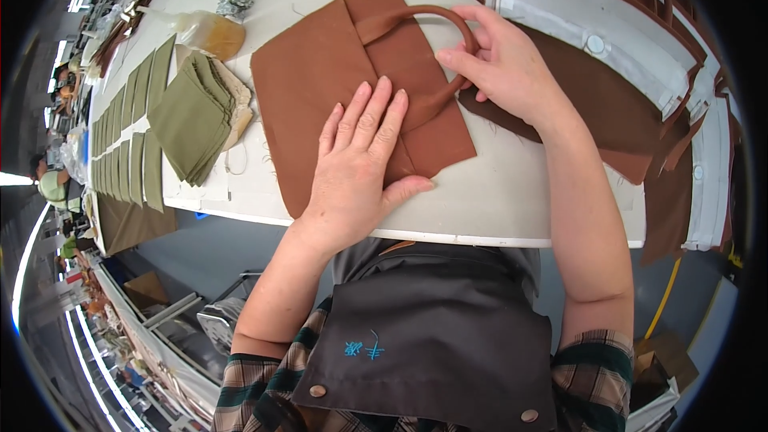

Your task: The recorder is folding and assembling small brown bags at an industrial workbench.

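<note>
A reddish-brown fabric bag panel lies flat on the white table in front of me. Sewn to its right part is a rounded handle of the same colour, which loops out past the panel's right edge. My left hand rests palm down on the panel's lower middle, fingers stretched and thumb out to the right. At the loop's outer curve, my right hand grips the handle between thumb and fingers. Some of its fingertips are hidden behind the handle.
Brown panels with white backing strips and handles are piled at the right. Olive fabric pieces lie stacked at the left, beside rows of olive strips. A bottle of amber liquid stands behind them. The table's front edge runs before my apron.
</note>
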Motion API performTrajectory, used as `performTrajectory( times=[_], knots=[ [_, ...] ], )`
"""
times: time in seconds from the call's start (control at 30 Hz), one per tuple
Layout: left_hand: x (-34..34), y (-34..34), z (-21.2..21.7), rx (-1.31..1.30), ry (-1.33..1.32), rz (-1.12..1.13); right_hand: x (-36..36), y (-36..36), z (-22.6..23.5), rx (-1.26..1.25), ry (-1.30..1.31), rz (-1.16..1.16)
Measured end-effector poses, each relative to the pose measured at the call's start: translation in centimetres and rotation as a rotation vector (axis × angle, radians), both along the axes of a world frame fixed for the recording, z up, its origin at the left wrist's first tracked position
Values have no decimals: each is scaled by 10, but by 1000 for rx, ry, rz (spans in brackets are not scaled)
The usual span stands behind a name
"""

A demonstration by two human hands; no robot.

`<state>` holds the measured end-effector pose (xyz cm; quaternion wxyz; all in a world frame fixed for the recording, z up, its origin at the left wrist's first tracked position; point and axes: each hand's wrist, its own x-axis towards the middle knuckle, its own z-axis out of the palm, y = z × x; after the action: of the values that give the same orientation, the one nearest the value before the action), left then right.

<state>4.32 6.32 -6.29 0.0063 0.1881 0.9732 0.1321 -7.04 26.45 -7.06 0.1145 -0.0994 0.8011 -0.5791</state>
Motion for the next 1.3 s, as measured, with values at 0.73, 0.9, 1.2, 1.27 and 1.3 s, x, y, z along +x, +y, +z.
performTrajectory(
  times=[0.73, 0.9, 1.2, 1.27, 1.3],
  knots=[
    [41, 16, -12, 53, 58, -74, 4, 6, -6, -11, -123, -62],
    [64, -2, 11, 200, -148, -294, 7, -8, -13, 79, 299, -39],
    [56, 4, 28, 847, -235, -217, 18, 81, 86, 132, 285, -38],
    [54, 9, 24, 826, -220, -264, 14, 100, 122, 154, 359, -105],
    [53, 12, 21, 824, -212, -283, 7, 111, 134, 172, 358, -154]
  ],
)
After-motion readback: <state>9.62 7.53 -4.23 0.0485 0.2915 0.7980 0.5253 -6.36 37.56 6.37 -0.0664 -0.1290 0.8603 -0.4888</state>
